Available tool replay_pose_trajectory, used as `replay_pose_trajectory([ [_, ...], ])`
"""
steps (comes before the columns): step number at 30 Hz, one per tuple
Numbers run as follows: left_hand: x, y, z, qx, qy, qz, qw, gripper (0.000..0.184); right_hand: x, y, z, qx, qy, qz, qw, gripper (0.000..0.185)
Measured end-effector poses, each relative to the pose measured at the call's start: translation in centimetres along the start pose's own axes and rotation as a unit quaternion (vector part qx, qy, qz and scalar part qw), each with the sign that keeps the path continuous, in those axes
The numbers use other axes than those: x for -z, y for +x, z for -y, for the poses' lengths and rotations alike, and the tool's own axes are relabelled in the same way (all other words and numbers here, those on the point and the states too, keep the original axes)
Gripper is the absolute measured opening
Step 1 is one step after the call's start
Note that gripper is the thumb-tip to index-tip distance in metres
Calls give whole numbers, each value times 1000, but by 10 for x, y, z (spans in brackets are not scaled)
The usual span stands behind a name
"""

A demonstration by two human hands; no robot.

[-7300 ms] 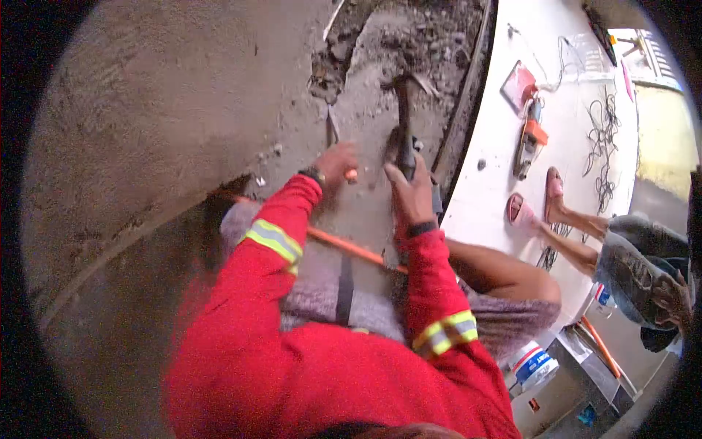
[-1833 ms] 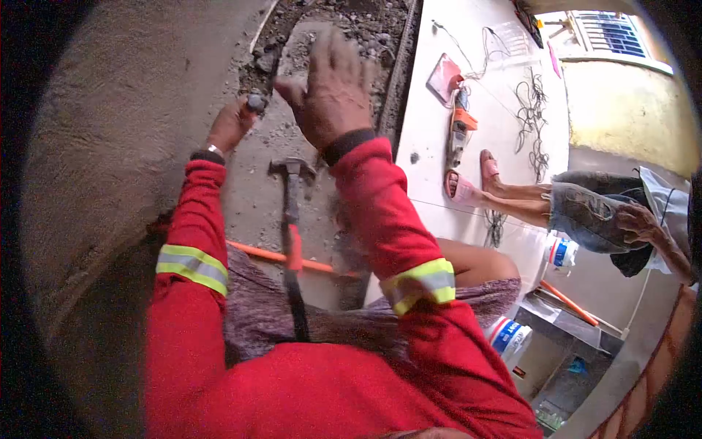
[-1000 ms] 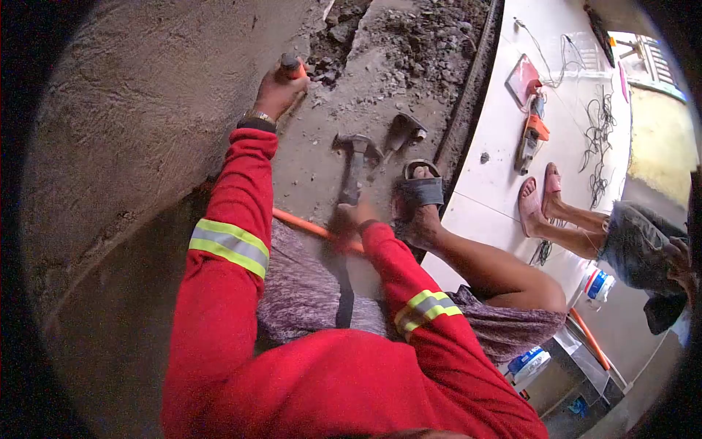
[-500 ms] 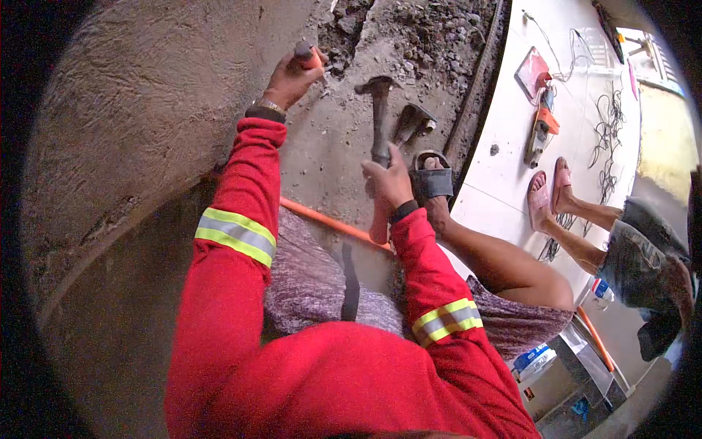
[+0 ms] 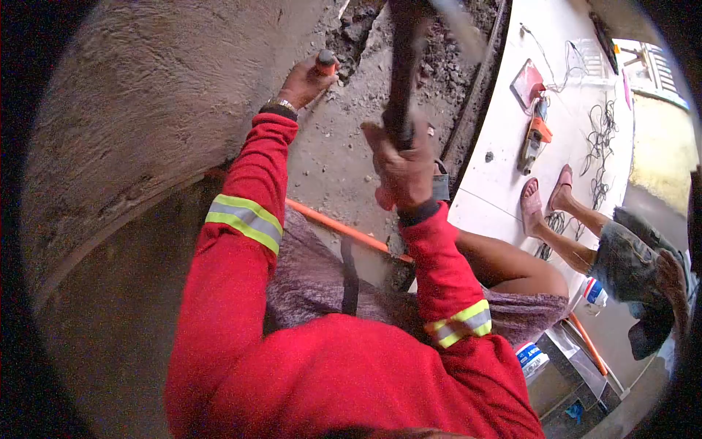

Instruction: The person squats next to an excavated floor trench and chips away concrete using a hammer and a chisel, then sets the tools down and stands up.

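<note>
My left hand (image 5: 301, 86) is wrapped round a chisel (image 5: 326, 62) with an orange grip and a dark, round striking end that faces up. The chisel's lower end is hidden; it stands at the broken edge of the concrete floor (image 5: 322, 157), close to the rough wall. In my right hand (image 5: 406, 170) is a hammer (image 5: 402, 88), gripped by its dark handle and raised towards the camera. Its head is blurred and partly cut off at the top of the view.
Broken rubble (image 5: 446, 91) lies beyond my hands. An orange pipe (image 5: 344, 228) runs across in front of my lap. On the white tiles (image 5: 497, 139) to the right are an orange power tool (image 5: 538, 132), tangled black cable (image 5: 601, 139) and another person's sandalled feet (image 5: 534, 205).
My right hand has lifted the hammer from low over the floor up towards the camera. My left hand, still holding the chisel, appears slightly further right and lower in view.
</note>
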State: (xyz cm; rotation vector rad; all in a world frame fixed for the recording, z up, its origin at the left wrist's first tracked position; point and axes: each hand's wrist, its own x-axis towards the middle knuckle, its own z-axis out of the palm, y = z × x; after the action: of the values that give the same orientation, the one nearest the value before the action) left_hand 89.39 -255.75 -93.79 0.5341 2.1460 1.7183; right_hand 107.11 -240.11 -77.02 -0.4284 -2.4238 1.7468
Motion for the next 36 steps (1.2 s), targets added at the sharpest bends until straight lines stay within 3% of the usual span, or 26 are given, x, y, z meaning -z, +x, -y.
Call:
replay_pose_trajectory([
  [1,1,-3,-6,21,-3,-8,1000,26,-2,0,-16,21,-52,18,998,45],
  [3,1,-8,-16,48,-12,-18,999,25,4,-1,-39,-102,-156,107,977,48],
  [6,10,-5,-18,64,-42,-20,997,24,14,-6,-15,-157,-73,53,984,42],
  [9,-4,0,5,-45,-9,-30,998,25,25,7,48,-81,68,-18,994,34],
  [13,-10,5,-9,0,46,-25,999,30,16,15,71,7,63,-38,997,27],
  [15,-17,17,3,-22,76,-31,996,33,10,8,24,-32,-30,3,999,34],
  [17,-19,21,-1,-30,49,9,998,35,18,12,-10,-151,-203,124,960,46],
  [18,-21,17,-14,-3,161,-22,987,36,20,14,-8,-107,-181,89,974,44],
  [19,-22,18,-13,0,143,-21,989,37,23,9,-8,-69,-161,63,983,42],
  [22,-21,16,-12,6,74,-9,997,42,31,14,64,-129,62,-7,990,31],
  [25,-22,11,-17,-1,96,-21,995,44,30,20,106,-58,177,-70,980,26],
  [27,-19,16,-2,-21,99,-19,995,45,18,18,43,38,115,-92,988,30],
  [29,-21,14,-5,-32,135,-27,990,45,20,12,-58,27,-202,22,979,36],
  [32,-9,22,-9,3,124,-13,992,42,21,0,-25,-45,-124,23,991,42],
  [33,-15,13,-6,28,124,-7,992,41,27,4,11,-175,-109,59,977,40],
  [36,-17,11,-15,20,113,-19,993,42,28,9,60,-50,41,-31,997,28],
])
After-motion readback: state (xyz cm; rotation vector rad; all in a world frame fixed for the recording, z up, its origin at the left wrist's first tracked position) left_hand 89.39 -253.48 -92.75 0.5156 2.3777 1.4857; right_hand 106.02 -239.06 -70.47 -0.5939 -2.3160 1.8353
